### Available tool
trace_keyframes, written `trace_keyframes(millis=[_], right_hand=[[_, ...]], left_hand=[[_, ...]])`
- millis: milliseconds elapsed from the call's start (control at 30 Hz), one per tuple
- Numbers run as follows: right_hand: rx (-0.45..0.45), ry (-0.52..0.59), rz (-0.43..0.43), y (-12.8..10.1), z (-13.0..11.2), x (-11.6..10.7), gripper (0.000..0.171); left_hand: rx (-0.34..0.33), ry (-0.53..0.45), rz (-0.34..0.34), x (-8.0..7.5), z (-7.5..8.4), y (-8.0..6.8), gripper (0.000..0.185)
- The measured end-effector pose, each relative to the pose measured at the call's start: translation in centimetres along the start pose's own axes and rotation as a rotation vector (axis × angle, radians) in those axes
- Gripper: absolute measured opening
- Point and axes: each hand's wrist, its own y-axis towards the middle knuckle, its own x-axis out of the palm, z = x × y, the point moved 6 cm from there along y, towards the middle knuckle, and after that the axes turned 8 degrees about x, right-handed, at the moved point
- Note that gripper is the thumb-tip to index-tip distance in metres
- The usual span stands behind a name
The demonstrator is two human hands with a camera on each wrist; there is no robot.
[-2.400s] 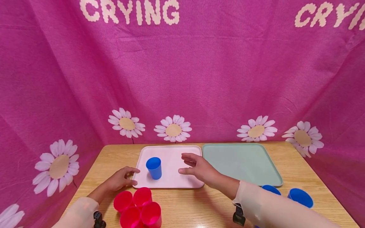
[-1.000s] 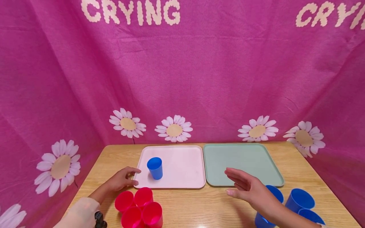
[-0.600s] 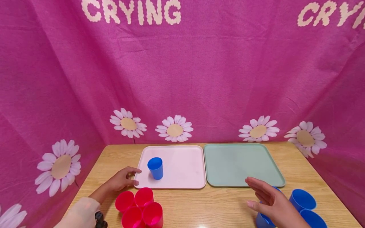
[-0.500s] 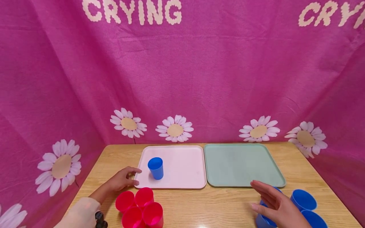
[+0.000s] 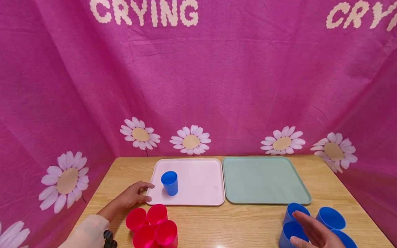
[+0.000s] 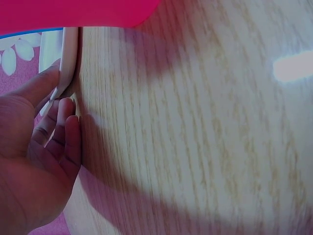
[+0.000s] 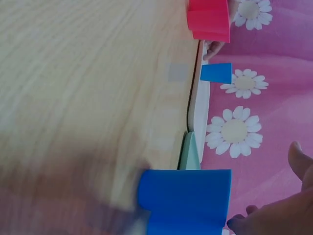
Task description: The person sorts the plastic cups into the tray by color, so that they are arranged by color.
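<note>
In the head view, my left hand (image 5: 131, 196) rests at the left edge of the pale pink tray (image 5: 198, 182), fingers spread loosely. The left wrist view shows the left thumb (image 6: 41, 87) against the tray's rim (image 6: 70, 56), the other fingers relaxed beside it. One blue cup (image 5: 170, 187) stands upright on that tray. At the lower right, my right hand (image 5: 321, 232) hovers over a cluster of upright blue cups (image 5: 286, 237), its fingers apart from the thumb and holding nothing. The hand partly covers the cluster in the head view.
Several red cups (image 5: 144, 237) stand clustered near my left forearm. A green tray (image 5: 266, 179) lies right beside the pink one, behind the blue cups. All of it is on a wooden table (image 5: 229, 220), with a magenta flowered cloth (image 5: 217, 86) hanging behind and at both sides.
My right hand has drawn away from the blue cup on the pink tray, moving right and toward me to the blue cluster. The left hand stays at the tray's edge.
</note>
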Motion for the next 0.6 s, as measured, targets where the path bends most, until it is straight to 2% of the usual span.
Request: trace_keyframes(millis=[200,433,600], right_hand=[[-0.01,0.024,0.075,-0.1,1.3,0.0,0.104],[-0.098,-0.027,0.245,0.6,3.5,-0.4,0.102],[-0.132,0.003,0.29,0.8,4.4,0.0,0.102]], left_hand=[[-0.016,-0.009,0.009,0.0,-0.1,-0.1,0.05],[-0.01,0.006,0.002,0.1,-0.4,0.2,0.05],[-0.013,0.009,0.003,0.0,-0.3,0.2,0.05]])
